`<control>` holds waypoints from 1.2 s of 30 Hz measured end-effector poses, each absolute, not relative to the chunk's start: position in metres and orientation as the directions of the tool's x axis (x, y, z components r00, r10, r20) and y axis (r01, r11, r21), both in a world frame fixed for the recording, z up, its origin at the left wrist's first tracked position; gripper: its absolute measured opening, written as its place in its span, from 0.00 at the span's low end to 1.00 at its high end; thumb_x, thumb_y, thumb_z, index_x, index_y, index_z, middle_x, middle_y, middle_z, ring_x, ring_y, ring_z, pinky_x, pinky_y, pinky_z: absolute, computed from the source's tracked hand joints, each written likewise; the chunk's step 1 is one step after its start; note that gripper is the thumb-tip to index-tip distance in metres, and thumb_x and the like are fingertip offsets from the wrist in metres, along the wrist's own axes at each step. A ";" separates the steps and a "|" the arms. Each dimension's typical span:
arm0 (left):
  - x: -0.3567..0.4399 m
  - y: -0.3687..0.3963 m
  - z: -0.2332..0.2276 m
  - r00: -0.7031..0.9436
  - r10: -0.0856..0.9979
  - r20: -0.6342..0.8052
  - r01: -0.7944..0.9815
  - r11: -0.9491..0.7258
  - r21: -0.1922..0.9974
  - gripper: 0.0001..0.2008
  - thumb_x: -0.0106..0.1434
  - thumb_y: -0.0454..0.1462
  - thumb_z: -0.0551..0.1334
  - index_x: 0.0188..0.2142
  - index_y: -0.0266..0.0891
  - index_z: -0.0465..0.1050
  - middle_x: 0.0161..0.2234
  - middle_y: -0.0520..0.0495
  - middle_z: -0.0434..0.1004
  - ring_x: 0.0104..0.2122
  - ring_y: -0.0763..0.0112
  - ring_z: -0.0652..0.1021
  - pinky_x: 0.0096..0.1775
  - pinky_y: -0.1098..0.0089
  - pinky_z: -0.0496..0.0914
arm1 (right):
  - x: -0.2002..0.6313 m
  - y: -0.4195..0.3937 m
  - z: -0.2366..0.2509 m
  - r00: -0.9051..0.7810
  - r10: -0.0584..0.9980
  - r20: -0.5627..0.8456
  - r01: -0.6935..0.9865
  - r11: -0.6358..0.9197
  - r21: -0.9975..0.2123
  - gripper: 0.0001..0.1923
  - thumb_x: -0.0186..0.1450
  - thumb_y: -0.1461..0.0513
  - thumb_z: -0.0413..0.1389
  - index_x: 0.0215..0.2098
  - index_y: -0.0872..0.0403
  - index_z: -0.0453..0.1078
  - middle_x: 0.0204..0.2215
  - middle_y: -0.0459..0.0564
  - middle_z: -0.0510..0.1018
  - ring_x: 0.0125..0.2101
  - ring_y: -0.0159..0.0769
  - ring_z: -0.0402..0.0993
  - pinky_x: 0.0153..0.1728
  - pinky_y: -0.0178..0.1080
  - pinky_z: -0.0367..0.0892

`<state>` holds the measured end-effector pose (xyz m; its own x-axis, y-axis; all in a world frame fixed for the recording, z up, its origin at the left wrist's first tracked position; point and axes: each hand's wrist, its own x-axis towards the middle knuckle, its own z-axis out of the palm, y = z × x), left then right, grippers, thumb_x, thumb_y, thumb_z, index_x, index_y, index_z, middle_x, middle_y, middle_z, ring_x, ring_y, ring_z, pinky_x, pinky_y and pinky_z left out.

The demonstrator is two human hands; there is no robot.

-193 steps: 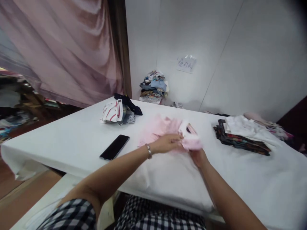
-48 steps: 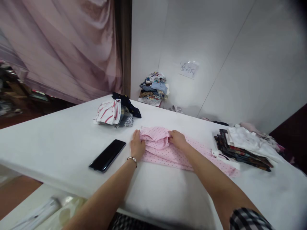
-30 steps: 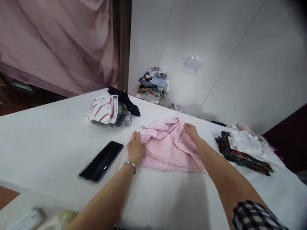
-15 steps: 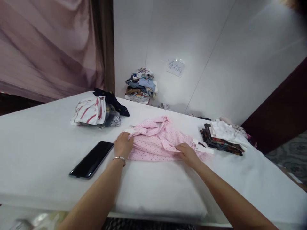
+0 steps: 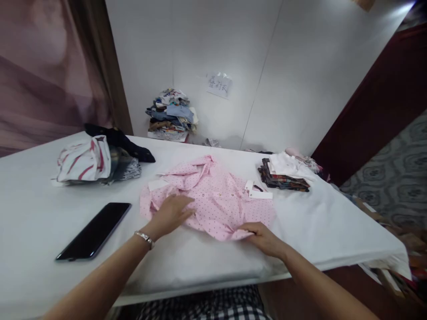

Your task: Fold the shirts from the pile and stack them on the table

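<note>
Pink shirt likely light, soft; best held by edges; right hand: grip pinches near edge; left hand: grip spread.

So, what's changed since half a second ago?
The left hand has let go of the left edge of the shirt and moved rightward over it. The right hand, still pinching cloth, has pulled it nearer. The phone and folded clothes at right stayed put.

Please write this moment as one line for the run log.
left hand: open over pink shirt | right hand: pinching pink shirt's near edge | phone: on table, left of pink shirt
</note>
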<state>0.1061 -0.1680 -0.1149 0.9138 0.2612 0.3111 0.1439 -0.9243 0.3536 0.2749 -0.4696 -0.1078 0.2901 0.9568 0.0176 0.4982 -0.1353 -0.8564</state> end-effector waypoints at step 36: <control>0.204 -0.017 -0.046 0.522 0.843 0.131 0.827 -0.538 0.164 0.22 0.70 0.43 0.46 0.50 0.27 0.67 0.52 0.25 0.71 0.49 0.47 0.75 0.45 0.55 0.69 | 0.538 -0.421 -0.105 0.880 0.326 0.347 0.443 -0.826 -0.348 0.22 0.66 0.62 0.45 0.54 0.58 0.69 0.51 0.62 0.74 0.49 0.48 0.71 0.45 0.42 0.64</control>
<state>0.2042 -0.0174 -0.0460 0.5224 0.8426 0.1309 0.8267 -0.5381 0.1643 0.5376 -0.4208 -0.1051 0.8797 0.3256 0.3467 0.4430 -0.8261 -0.3482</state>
